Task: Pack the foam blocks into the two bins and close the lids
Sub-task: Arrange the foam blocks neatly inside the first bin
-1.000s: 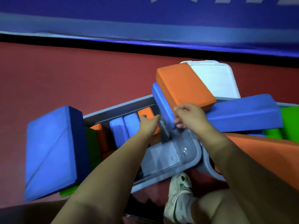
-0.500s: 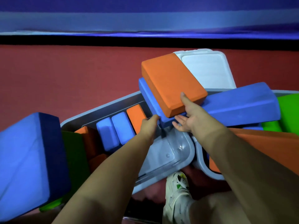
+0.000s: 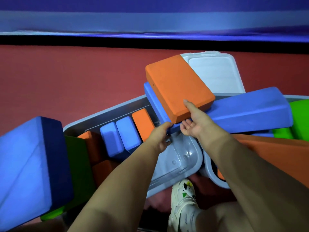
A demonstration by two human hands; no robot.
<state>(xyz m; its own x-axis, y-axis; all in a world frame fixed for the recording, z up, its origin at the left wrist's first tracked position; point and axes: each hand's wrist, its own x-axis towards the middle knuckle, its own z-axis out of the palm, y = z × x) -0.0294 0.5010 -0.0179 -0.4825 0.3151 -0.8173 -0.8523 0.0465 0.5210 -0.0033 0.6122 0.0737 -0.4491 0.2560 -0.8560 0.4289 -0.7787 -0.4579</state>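
An orange foam block [image 3: 178, 86] lies on a thin blue block [image 3: 153, 97], both tilted over the near bin's right end. My right hand [image 3: 195, 122] holds the pair, thumb on the orange top, fingers under the blue one. My left hand [image 3: 161, 135] grips the blue block's near corner. The grey left bin [image 3: 107, 113] holds two blue blocks [image 3: 121, 134], an orange one [image 3: 143, 121] and more orange pieces. A long blue block [image 3: 250, 111] lies across the right bin [image 3: 209, 171], over green [image 3: 299, 118] and orange [image 3: 274, 153] foam.
A big blue block [image 3: 28, 164] and a dark green one [image 3: 78, 166] stand at the left bin's left end. A white lid [image 3: 215, 71] lies on the red floor behind. My white shoe [image 3: 183, 203] is between the bins. A blue padded wall runs along the back.
The orange and blue pair has lifted slightly away from the bin. My right hand has opened from a curled grip, thumb now on the orange block's top. The view shifted left.
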